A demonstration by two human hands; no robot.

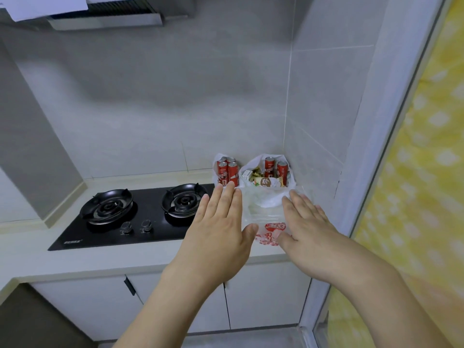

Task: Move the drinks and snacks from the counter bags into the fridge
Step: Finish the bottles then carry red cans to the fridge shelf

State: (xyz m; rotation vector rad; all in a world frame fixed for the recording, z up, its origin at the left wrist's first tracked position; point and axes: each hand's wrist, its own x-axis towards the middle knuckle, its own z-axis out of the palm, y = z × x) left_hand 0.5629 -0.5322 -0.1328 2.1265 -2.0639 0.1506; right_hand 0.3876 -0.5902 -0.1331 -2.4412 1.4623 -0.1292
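Pale counter (130,257), red cans (227,172) upright in white bags (266,197)

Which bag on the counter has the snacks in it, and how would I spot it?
Find the black gas hob and follow the counter right to the tiled corner. Two white plastic bags sit side by side there. The snack bag is the one nearest the corner: it shows small wrapped packets in front of two red cans, while its neighbour, the left bag, shows only red cans.
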